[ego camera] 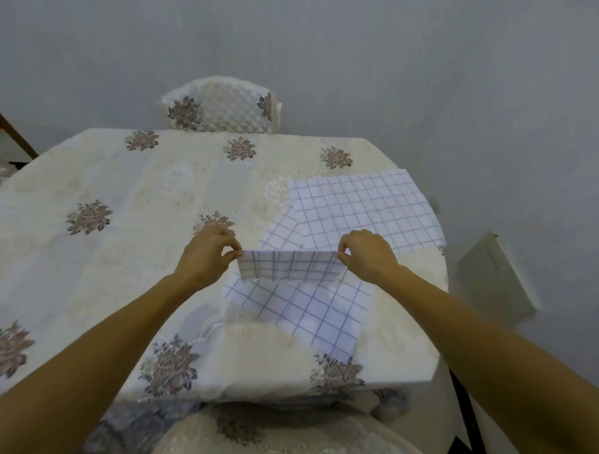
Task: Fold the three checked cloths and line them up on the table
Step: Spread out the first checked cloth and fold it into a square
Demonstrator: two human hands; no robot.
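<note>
Both forearms reach over the near edge of the cream, flower-patterned tablecloth point(116, 252). The left hand point(208, 253) and right hand point(366, 256) each pinch a corner of a white, blue-checked fabric cloth point(289, 268), holding that edge raised and taut near the right edge. Its lower part lies flat.

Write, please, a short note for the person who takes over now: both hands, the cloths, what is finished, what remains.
Left hand pinches one corner of the lifted checked cloth; right hand pinches the other, its edge stretched between them above the table.
Its lower part seems to lie flat below the hands; a far cloth lies spread at the table's right side, overlapping another checked piece.
Done: no cloth is folded and placed yet.
Left: finish this fold, fold the others, line all three up.
</note>
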